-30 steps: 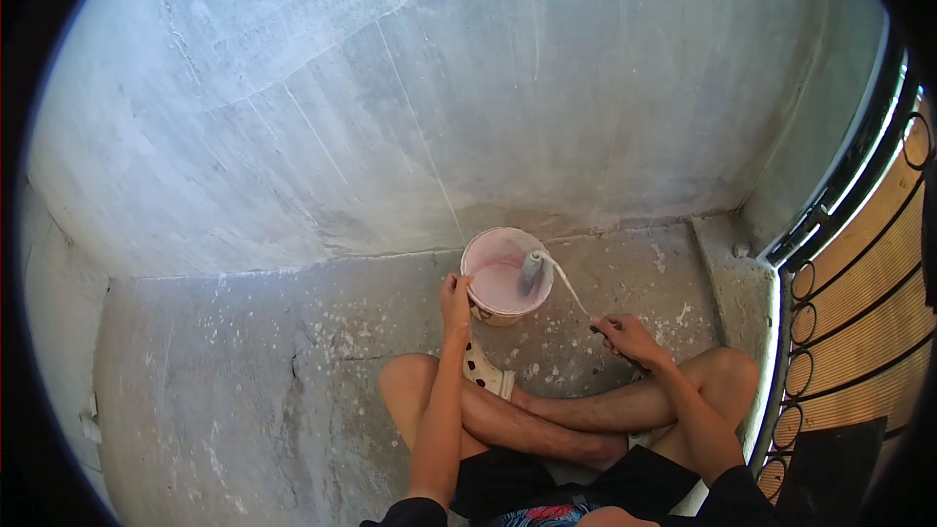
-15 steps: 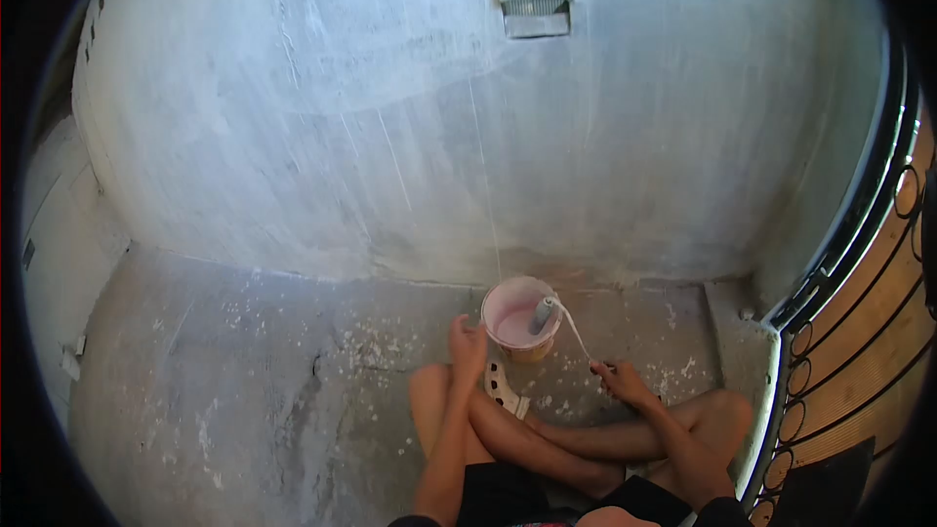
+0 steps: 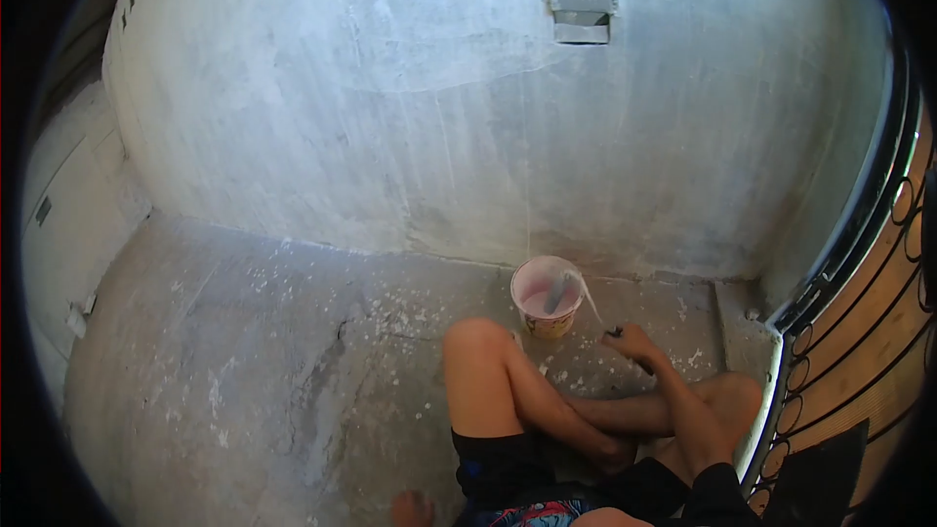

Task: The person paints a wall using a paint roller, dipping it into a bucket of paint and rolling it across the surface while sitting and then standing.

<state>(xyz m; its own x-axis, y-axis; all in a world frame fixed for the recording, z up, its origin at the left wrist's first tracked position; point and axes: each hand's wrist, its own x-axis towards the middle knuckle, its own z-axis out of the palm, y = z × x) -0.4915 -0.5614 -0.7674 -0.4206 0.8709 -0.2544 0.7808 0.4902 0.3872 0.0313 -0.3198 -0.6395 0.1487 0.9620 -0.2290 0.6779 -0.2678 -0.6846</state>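
My right hand (image 3: 636, 347) is closed round the dark handle of a paint roller (image 3: 559, 293). The roller's pale wire arm bends over the rim of a small bucket (image 3: 549, 326), and its grey sleeve rests inside. Whitish-pink coating lines the bucket, which stands on the floor close to the wall. Low at the bottom edge, my left hand (image 3: 413, 507) is down by the floor beside my hip. It is blurred and partly cut off, so its fingers cannot be made out.
A whitish, streaked wall (image 3: 449, 137) rises in front, with a vent opening (image 3: 580, 0) high up. Paint spots and cracks mark the concrete floor (image 3: 244, 361). At the right runs a black metal grille (image 3: 859, 332). My bent legs (image 3: 478, 371) lie between me and the bucket.
My left hand has dropped from beside the bucket to the floor at the bottom edge. My left knee has risen. The right hand keeps its hold on the roller; the view has shifted.
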